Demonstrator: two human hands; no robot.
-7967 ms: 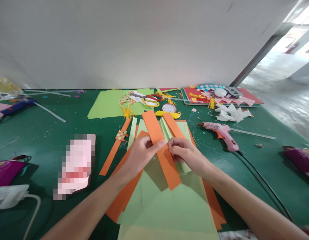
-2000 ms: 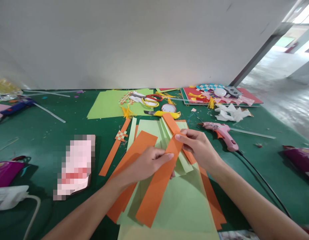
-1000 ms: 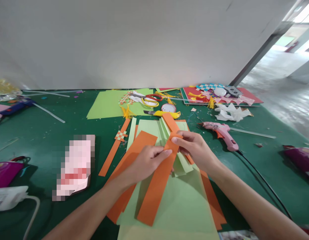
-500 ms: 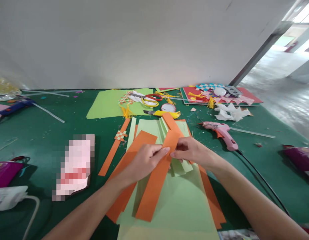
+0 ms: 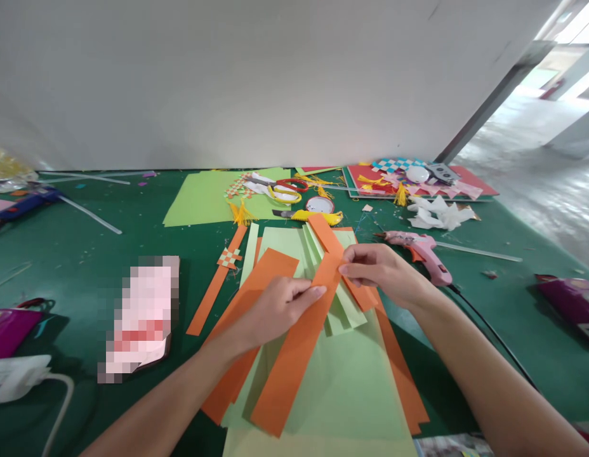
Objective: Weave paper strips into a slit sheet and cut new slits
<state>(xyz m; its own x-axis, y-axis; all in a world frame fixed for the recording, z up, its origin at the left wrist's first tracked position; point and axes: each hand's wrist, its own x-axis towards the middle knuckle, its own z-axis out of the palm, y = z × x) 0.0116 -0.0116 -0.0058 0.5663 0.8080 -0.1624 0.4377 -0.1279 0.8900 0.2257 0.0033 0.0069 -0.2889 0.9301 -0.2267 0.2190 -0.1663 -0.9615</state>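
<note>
An orange paper strip (image 5: 294,362) slants across the light green paper sheets (image 5: 351,393), held in both hands. My left hand (image 5: 280,311) pinches it near the middle, thumb on top. At its upper right edge, my right hand (image 5: 375,270) grips it between thumb and fingers. Under the strip lie narrow pale green strips (image 5: 342,311) and another orange strip (image 5: 358,292). Wider orange paper (image 5: 256,285) rests beside my left hand. Farther left is an orange strip with a woven checkered piece (image 5: 229,258) and a yellow tassel (image 5: 241,212).
To the right lies a pink glue gun (image 5: 428,251) with its cord. Scissors (image 5: 287,188), a yellow utility knife (image 5: 308,216) and a round lid (image 5: 320,204) sit behind the papers. A blurred phone (image 5: 145,317) and a white charger (image 5: 21,379) are at left.
My right hand has moved up and right along the strip's edge. The strip's lower end has shifted left and nearer, and the orange strip beneath shows more.
</note>
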